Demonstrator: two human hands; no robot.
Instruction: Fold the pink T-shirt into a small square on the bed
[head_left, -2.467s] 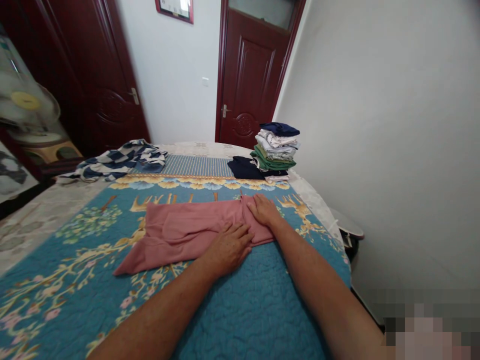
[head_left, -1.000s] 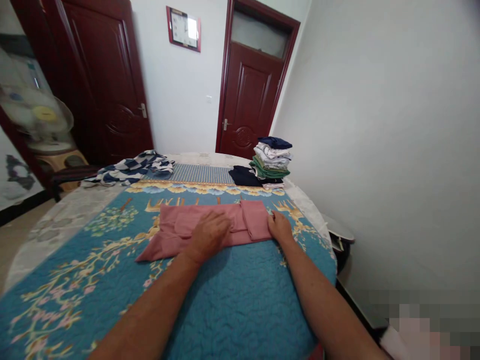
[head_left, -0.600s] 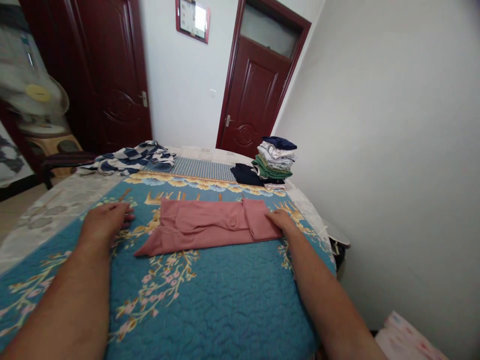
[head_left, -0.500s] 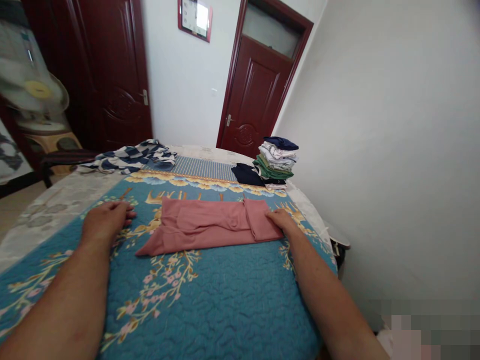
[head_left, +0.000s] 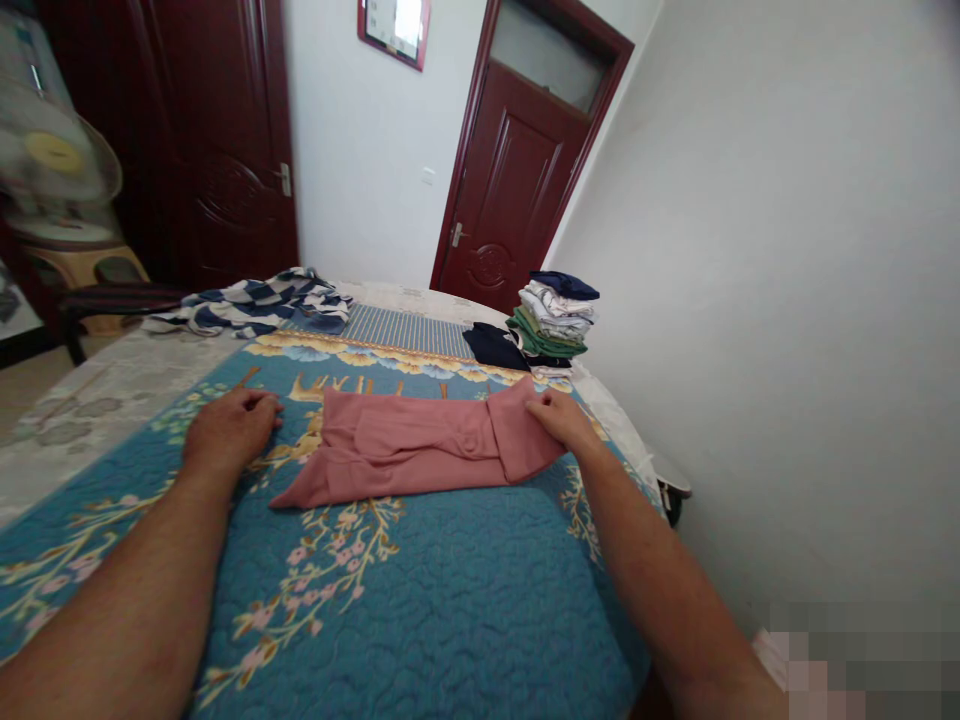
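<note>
A pink garment (head_left: 409, 450) lies folded into a long strip across a blue flowered quilt (head_left: 420, 600) on the bed. My right hand (head_left: 559, 418) pinches the garment's right end and lifts it a little off the quilt. My left hand (head_left: 229, 428) rests palm down on the quilt, a short way left of the garment's left end, with its fingers curled loosely and nothing in them.
A stack of folded clothes (head_left: 555, 315) stands at the far right of the bed, with a dark garment (head_left: 491, 347) beside it. A blue and white checked cloth (head_left: 247, 300) lies crumpled at the far left. A fan (head_left: 52, 165) stands left; a white wall runs along the right.
My left hand left the pink garment and moved out to the quilt at its left. My right hand now grips and raises the garment's right end.
</note>
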